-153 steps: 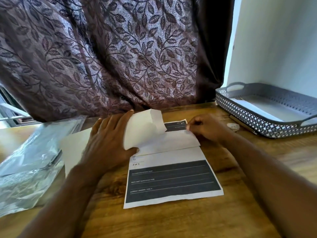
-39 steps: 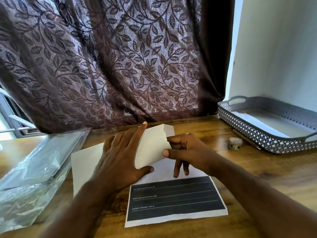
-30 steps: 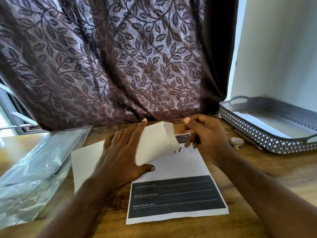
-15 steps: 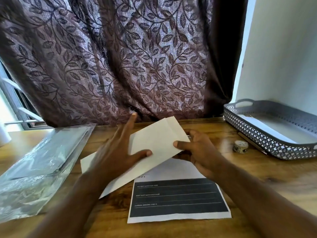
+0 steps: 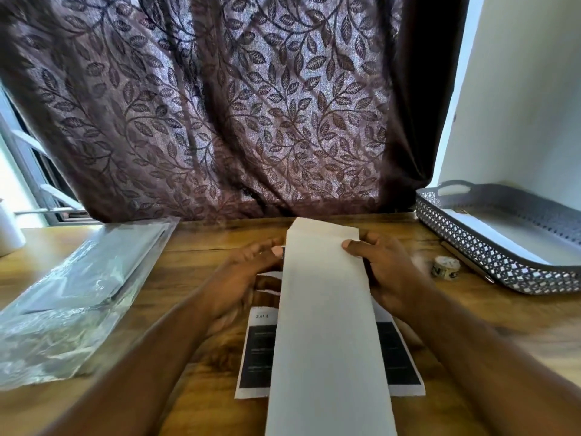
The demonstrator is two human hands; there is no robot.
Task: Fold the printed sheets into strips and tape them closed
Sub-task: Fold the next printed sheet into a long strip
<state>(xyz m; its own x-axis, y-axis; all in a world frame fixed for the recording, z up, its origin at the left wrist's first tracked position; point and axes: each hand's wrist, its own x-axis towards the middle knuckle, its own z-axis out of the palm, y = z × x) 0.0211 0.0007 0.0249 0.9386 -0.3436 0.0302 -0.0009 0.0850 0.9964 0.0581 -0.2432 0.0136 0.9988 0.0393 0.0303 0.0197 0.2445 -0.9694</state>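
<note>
A long white folded strip of paper (image 5: 327, 325) runs from the far middle of the wooden table toward me, held above it. My right hand (image 5: 386, 272) grips its far right edge, thumb on top. At the strip's far left edge, my left hand (image 5: 248, 272) touches it with its fingertips. Under the strip lies a printed sheet (image 5: 257, 357) with dark bands, flat on the table and mostly hidden by it. A small roll of tape (image 5: 445, 267) sits to the right of my right hand.
A grey perforated tray (image 5: 490, 247) with paper inside stands at the right, a pen along its near side. A clear plastic sleeve (image 5: 72, 294) lies at the left. A patterned curtain hangs behind the table. A white object (image 5: 9, 234) sits at the far left edge.
The folded paper was lifted off the printed sheet and turned from slanting to lengthwise toward me. My right hand shifted to its far right edge; my left hand moved to its left edge.
</note>
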